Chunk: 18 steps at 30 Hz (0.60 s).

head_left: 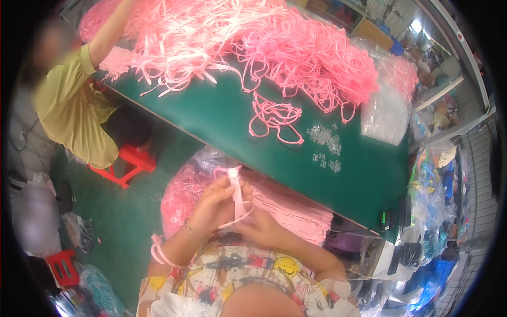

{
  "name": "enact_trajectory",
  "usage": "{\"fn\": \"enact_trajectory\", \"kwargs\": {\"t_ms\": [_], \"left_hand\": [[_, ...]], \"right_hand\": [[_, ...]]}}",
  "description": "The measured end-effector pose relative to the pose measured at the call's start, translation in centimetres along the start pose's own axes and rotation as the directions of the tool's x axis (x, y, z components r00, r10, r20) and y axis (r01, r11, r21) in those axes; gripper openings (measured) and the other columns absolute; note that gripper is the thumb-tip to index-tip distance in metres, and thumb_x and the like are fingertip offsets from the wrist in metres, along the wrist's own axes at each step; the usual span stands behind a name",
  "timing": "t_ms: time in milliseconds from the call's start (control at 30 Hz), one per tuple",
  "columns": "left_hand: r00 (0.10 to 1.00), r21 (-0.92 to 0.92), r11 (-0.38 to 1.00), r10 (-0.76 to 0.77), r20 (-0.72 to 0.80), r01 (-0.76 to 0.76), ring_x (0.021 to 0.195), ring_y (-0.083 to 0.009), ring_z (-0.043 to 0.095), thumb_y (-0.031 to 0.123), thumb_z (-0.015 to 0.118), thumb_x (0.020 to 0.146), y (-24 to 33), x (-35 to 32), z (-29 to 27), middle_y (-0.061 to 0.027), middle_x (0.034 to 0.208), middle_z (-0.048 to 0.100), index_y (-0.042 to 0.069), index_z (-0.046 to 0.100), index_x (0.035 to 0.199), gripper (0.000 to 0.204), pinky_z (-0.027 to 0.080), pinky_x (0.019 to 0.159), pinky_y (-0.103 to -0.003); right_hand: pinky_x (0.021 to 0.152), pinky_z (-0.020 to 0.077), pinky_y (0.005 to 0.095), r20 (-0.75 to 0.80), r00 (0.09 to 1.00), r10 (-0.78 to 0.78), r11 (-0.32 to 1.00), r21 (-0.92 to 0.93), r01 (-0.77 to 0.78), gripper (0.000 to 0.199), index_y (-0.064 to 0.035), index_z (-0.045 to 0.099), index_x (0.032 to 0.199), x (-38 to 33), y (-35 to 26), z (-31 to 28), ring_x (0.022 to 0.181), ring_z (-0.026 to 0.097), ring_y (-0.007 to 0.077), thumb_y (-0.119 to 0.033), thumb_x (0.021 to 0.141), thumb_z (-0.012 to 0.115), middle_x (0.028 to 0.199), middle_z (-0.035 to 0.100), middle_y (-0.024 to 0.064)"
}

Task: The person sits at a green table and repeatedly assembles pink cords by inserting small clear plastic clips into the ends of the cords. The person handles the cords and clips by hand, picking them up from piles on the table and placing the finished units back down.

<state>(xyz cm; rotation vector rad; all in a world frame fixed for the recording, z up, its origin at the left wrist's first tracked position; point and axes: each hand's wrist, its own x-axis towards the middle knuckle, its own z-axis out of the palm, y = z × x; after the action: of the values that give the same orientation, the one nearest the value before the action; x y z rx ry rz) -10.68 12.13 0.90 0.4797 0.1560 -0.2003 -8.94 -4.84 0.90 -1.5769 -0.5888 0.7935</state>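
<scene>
Near the body, below the tabletop point(222, 113) edge, the left hand point(214, 203) has its grip closed on a pink strap point(237, 195), held upright; the right hand point(259, 226) pinches the strap's lower end. Farther off, the green tabletop carries a big pile of pink straps point(274, 47), some small clear clips point(325, 140), and a co-worker's arm point(108, 34) reaches into the pile at far left.

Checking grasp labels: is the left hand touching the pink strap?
Touching. The head view shows the left hand with its fingers closed around the pink strap, no gap visible.
</scene>
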Motion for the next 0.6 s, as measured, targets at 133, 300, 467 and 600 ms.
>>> {"fn": "enact_trajectory", "kwargs": {"t_ms": [133,300,467,600], "left_hand": [[0.977,0.269,0.951,0.102,0.190,-0.151,0.105,-0.0269,0.059,0.007,0.050,0.089,2.8,3.0,-3.5,-0.0185,0.113,0.060,-0.008,0.058,0.113,0.030,0.049,0.090,-0.038],[0.728,0.797,0.498,-0.397,0.559,-0.341,0.103,-0.0178,0.059,0.016,0.049,0.092,1.4,6.1,-5.2,-0.0090,0.120,0.061,0.001,0.061,0.116,0.031,0.048,0.089,-0.030],[0.639,0.770,0.316,-0.433,0.636,-0.554,0.098,-0.0271,0.063,0.005,0.054,0.085,-7.1,11.0,-2.7,-0.0155,0.113,0.063,0.000,0.058,0.117,0.033,0.050,0.085,-0.035],[0.539,0.638,0.124,-0.428,0.726,-0.760,0.095,-0.0334,0.062,0.004,0.059,0.076,-11.1,9.2,-1.0,-0.0194,0.108,0.062,0.000,0.057,0.118,0.042,0.050,0.081,-0.039]], "right_hand": [[0.070,0.0468,0.0287,0.140,0.989,0.053,0.979,0.190,-0.079,0.015,-0.0012,0.053,0.102,1.5,0.5,1.0,0.077,0.057,0.0128,-0.014,0.093,0.052,0.084,0.060,0.0057],[0.063,0.0458,0.0261,0.297,0.953,0.062,0.968,0.216,-0.130,0.015,-0.0026,0.049,0.099,4.7,-2.3,3.8,0.070,0.054,0.0107,-0.018,0.096,0.048,0.079,0.056,0.0018],[0.055,0.0446,0.0324,0.408,0.913,0.013,1.000,-0.027,-0.002,0.022,-0.0040,0.057,0.095,5.8,-5.8,5.5,0.063,0.055,0.0183,-0.024,0.096,0.048,0.076,0.058,0.0072],[0.053,0.0451,0.0429,0.448,0.780,-0.437,0.376,-0.696,0.611,0.016,-0.0046,0.066,0.074,7.8,-7.3,2.8,0.061,0.060,0.0305,-0.017,0.079,0.058,0.067,0.061,0.0146]]}}
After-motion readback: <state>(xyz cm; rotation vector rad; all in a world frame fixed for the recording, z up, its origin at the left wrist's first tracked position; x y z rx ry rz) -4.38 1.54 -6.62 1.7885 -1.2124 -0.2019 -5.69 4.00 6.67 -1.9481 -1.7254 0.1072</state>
